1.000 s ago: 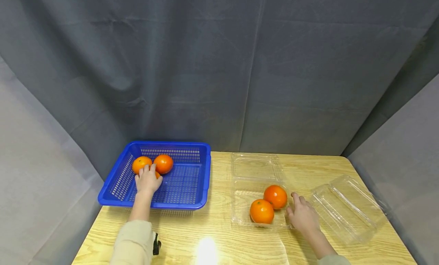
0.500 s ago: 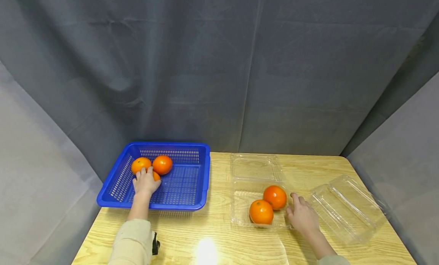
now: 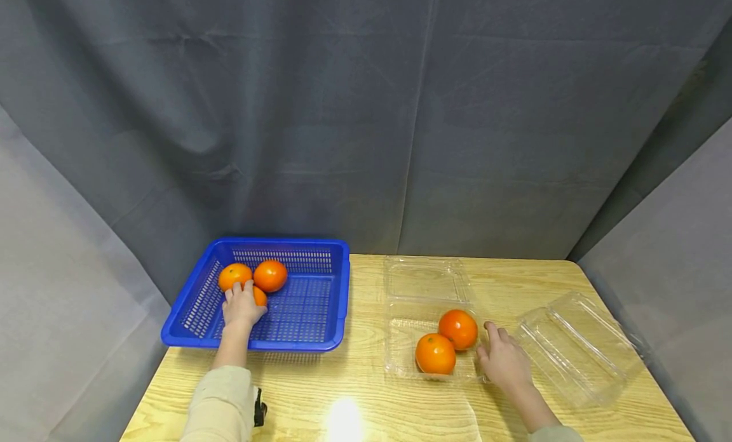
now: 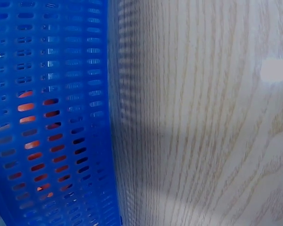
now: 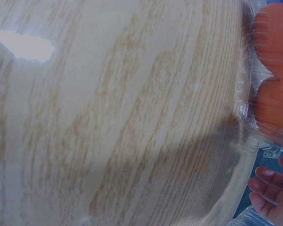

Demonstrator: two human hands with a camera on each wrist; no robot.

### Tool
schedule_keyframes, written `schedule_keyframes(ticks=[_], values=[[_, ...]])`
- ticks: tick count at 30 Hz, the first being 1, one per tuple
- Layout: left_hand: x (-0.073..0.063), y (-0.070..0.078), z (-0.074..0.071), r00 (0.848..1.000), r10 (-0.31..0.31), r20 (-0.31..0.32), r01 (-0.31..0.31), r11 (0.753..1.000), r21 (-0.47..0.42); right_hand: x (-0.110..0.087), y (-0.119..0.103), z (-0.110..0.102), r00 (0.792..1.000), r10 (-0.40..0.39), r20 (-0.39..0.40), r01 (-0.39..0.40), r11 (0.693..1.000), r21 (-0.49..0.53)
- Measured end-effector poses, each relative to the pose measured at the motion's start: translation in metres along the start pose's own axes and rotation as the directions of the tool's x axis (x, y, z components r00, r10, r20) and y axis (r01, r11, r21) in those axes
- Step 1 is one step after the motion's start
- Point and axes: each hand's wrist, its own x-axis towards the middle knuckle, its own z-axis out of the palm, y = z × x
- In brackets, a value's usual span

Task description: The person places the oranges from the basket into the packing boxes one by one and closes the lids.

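Observation:
Inside the blue basket (image 3: 320,348) at the left of the head view, my left hand (image 3: 241,308) grips an orange (image 3: 260,296), its fingers bent over the fruit and hiding much of it. Two more oranges lie just beyond: one orange (image 3: 234,275) at the back left and another orange (image 3: 271,275) beside it. My right hand (image 3: 506,362) rests by the right edge of an opened clear plastic clamshell box (image 3: 403,347), fingers loosely bent and holding nothing. That box contains a front orange (image 3: 436,354) and a rear orange (image 3: 458,329), side by side. Through the basket's slots, orange colour shows in the left wrist view.
A second clear plastic box (image 3: 580,350) lies at the right, beyond my right hand. The first box's lid (image 3: 426,280) is folded back toward the rear edge of the wooden table (image 3: 309,397). A grey curtain (image 3: 343,143) hangs behind the table.
My left hand has drawn slightly back toward the front of the basket, showing more of the orange under it. The right hand and the boxes have stayed in place.

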Motion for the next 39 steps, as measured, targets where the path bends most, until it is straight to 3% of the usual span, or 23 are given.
schedule_keyframes(ticks=[24,39], values=[[0.0,0.003,-0.001,0.998,-0.033,-0.044,0.03,0.998,-0.058,0.001,0.001,0.001,1.0,0.013,0.013,-0.013,1.0,0.0],[-0.007,0.029,-0.019,0.999,0.001,-0.046,-0.004,0.997,-0.071,0.001,0.0,0.0,1.0,0.01,0.004,-0.01,1.0,0.006]])
